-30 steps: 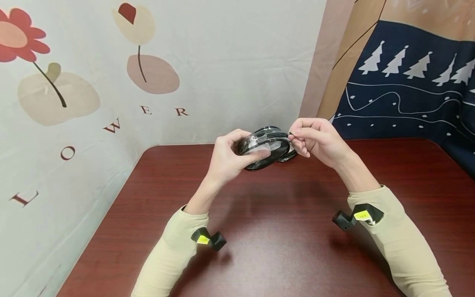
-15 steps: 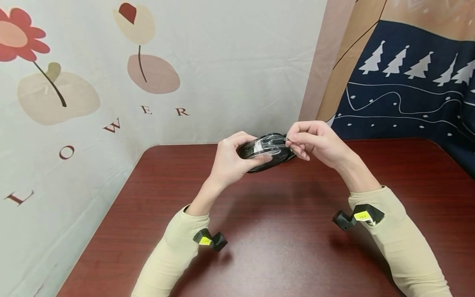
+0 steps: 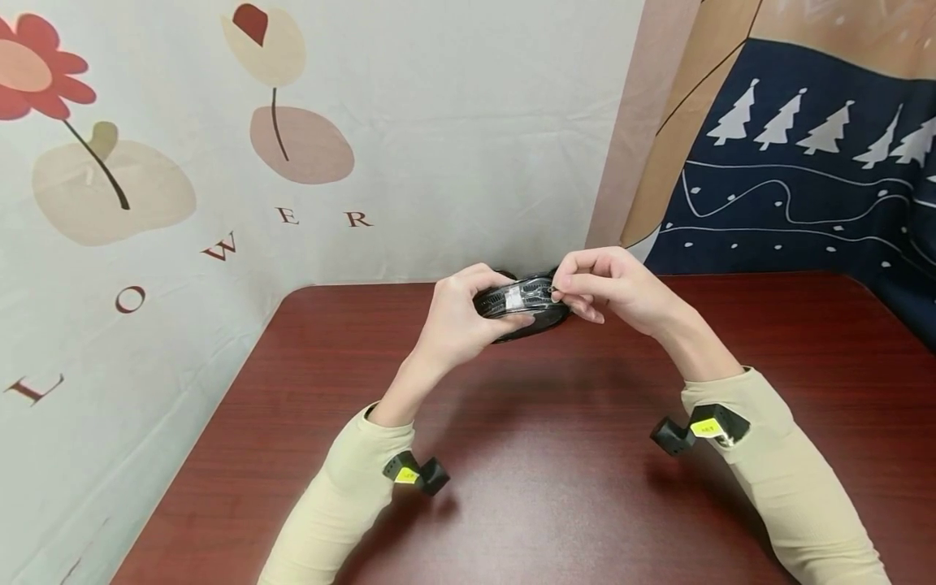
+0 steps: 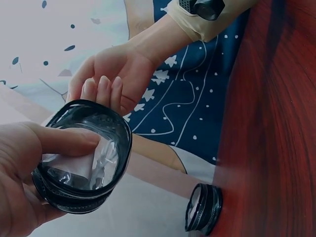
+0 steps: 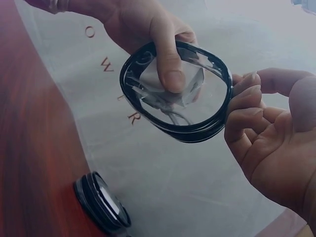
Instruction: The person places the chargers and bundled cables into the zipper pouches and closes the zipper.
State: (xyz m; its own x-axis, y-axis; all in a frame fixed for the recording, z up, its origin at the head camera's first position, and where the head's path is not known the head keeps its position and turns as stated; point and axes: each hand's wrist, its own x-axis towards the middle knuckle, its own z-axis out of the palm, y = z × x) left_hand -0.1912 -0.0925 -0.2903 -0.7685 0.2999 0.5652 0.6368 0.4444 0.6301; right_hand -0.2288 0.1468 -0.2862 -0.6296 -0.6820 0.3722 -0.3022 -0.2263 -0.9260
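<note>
My left hand (image 3: 461,317) grips a small round clear zip pouch (image 3: 515,299) with black trim, raised above the far part of the table. Its thumb lies across the clear face, as the right wrist view shows. Inside the pouch (image 5: 210,96) are a white packet (image 5: 195,81) and what looks like a pale cable (image 5: 175,116). With thumb and forefinger, my right hand (image 3: 617,288) pinches at the zipper edge on the pouch's right end. A tiny metal pull shows at those fingertips; the fingers hide most of it.
A second black-trimmed clear pouch (image 5: 98,205) stands on the reddish-brown table (image 3: 556,487) near its far edge, mostly hidden behind the held one in the head view. Patterned cloth (image 3: 468,146) hangs behind and left of the table.
The pouch has tilted, so its zipper band now faces the head camera more. My right hand has moved left and slightly down with the pouch's right end.
</note>
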